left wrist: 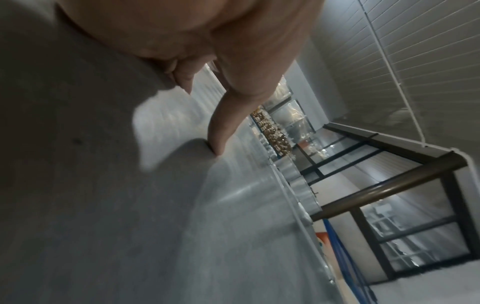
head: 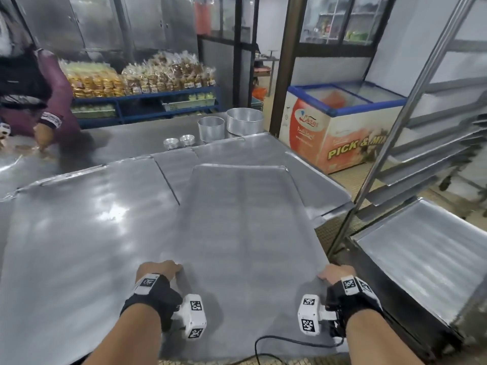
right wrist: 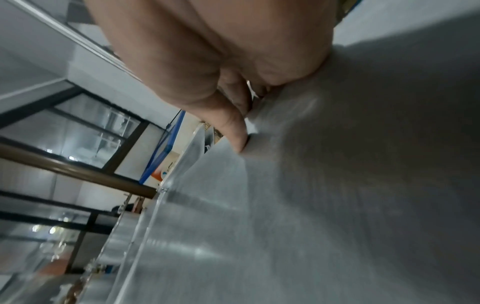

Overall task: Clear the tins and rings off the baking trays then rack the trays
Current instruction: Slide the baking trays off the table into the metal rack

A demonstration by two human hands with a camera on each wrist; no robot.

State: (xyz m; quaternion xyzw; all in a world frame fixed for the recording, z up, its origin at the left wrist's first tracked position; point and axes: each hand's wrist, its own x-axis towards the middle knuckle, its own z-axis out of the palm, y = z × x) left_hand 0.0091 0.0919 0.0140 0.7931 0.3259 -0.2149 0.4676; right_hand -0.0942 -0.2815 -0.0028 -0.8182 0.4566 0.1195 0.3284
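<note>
Both hands, left hand (head: 160,270) and right hand (head: 336,272), are gripping the flat grey metal baking tray (head: 242,219) by its near corners, fingers (left wrist: 221,131) curled around its edge above the tabletop (head: 79,233).

grey metal, with blue, orange and purple at the edges

the baking tray (head: 245,222) is dull matt grey, and the trays around it (head: 87,219) are shinier silver with white glare patches. the tins (head: 243,121) are pale silver. the wrist straps (head: 158,291) are black, carrying white blocks (head: 195,316) printed with black-and-white square codes. the chest freezer (head: 334,133) is cream and orange with a blue rim and yellow lettering. the shelf (head: 147,101) is blue under golden-brown packets (head: 137,77). another person's sleeve (head: 56,83) is purple.
</note>
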